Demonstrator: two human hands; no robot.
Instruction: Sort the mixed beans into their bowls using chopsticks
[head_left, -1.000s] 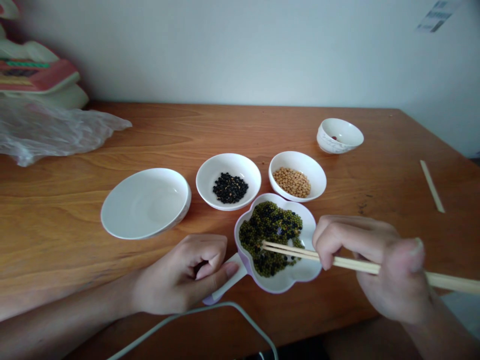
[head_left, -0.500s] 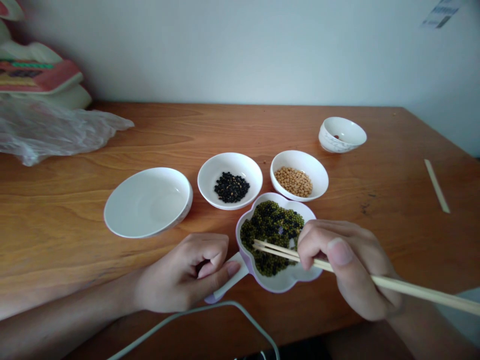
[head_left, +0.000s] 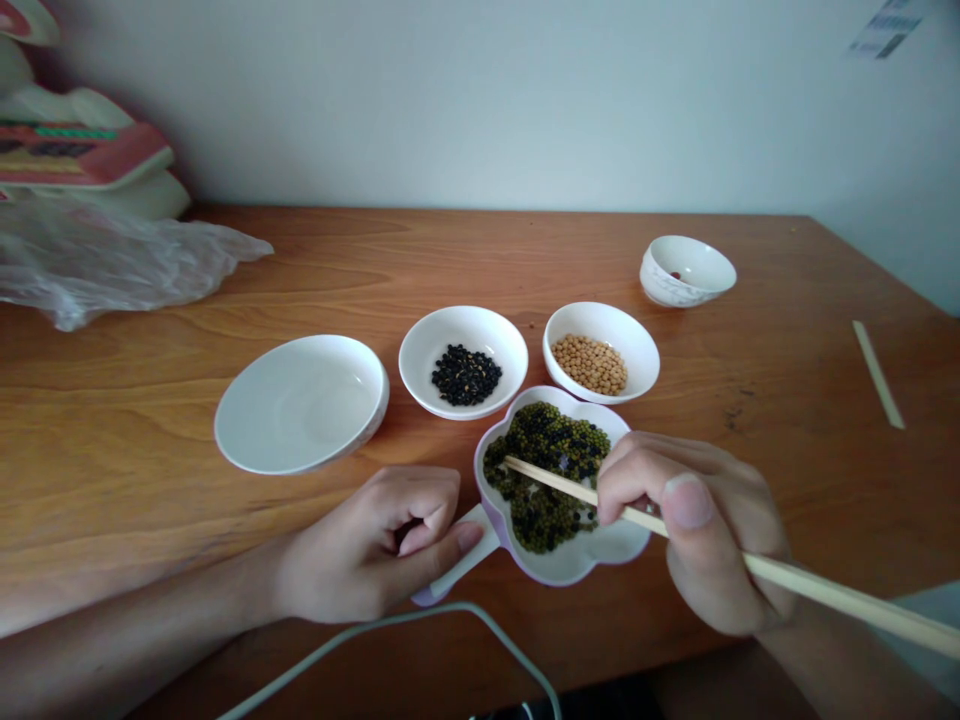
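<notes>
My right hand grips a pair of wooden chopsticks; their tips rest in the mixed green and black beans of a flower-shaped bowl with a lilac rim. My left hand is curled, its thumb pressed on that bowl's handle. Behind it stand a white bowl of black beans and a white bowl of yellow beans. An empty white dish sits to the left.
A small patterned cup stands at the back right. A single loose wooden stick lies near the table's right edge. Crumpled clear plastic and stacked packages fill the back left. A grey cable crosses the front edge.
My right hand has shifted left over the flower-shaped bowl, and the chopstick tips have moved up and left across the beans. My left hand has stayed on the handle.
</notes>
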